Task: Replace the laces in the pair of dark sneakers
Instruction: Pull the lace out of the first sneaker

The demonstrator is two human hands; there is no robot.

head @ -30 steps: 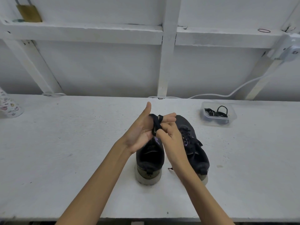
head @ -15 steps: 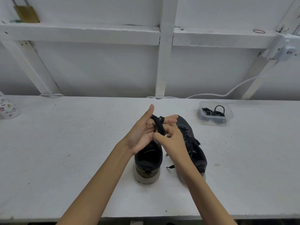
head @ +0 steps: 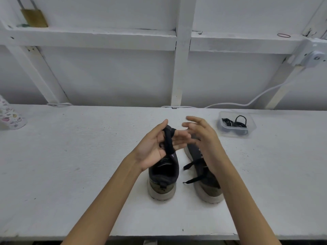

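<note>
Two dark sneakers with pale soles stand heel-toward-me on the white table. The left sneaker (head: pixel 162 175) shows no lace. The right sneaker (head: pixel 208 189) is laced, with loose black lace ends (head: pixel 194 179) trailing off its left side. My left hand (head: pixel 152 149) hovers above the left sneaker with thumb up and fingers straight; a black lace coil (head: pixel 169 141) is wound round those fingers. My right hand (head: pixel 203 137) hangs over the right sneaker's toe, fingers spread, holding nothing and apart from the coil.
A clear plastic tub (head: pixel 252 129) with black laces (head: pixel 235 123) inside sits at the back right. A sticker-covered bottle (head: pixel 10 119) stands at the far left. A white cable (head: pixel 230 104) runs along the wall. The table's front edge (head: pixel 159 236) is close.
My right hand has let go of the lace on my left fingers and pulled away to the right, opening up. The left hand keeps the coil.
</note>
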